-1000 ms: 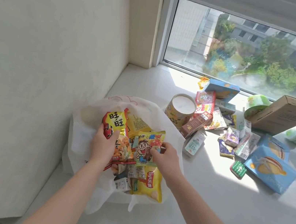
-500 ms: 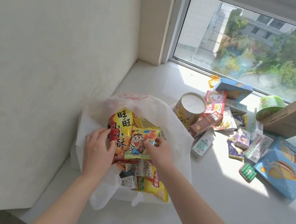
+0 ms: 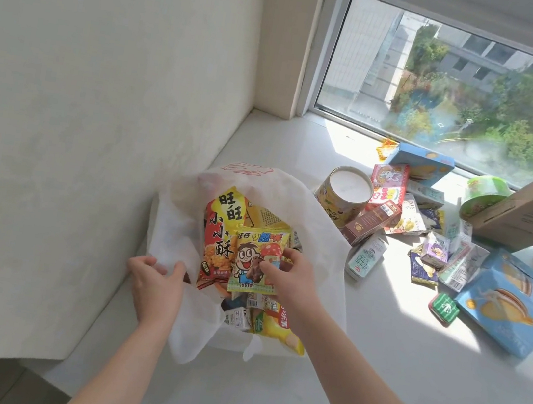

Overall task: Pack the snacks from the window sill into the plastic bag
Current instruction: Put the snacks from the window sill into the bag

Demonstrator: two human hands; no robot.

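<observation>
The white plastic bag [image 3: 182,224] sits on the pale window sill [image 3: 371,373], against the wall. Snack packets lie inside it. Right of it stands a round cardboard tub [image 3: 343,196], boxes beyond.

Bright daylight came through the window [image 3: 465,86], glaring patches lay on the sill [image 3: 353,145], wide-angle edges bowed, details slightly soft.

The plastic bag [image 3: 182,224] is seen as thin, matt, translucent white film, creased throughout. Glossy printed foil is shown by the red snack packet [image 3: 219,240] and the yellow cartoon packet [image 3: 254,262]. Plain matt cardboard is noted on the brown box [image 3: 526,213]; the sill [image 3: 371,373] appears smooth, pale, stone-like.
</observation>
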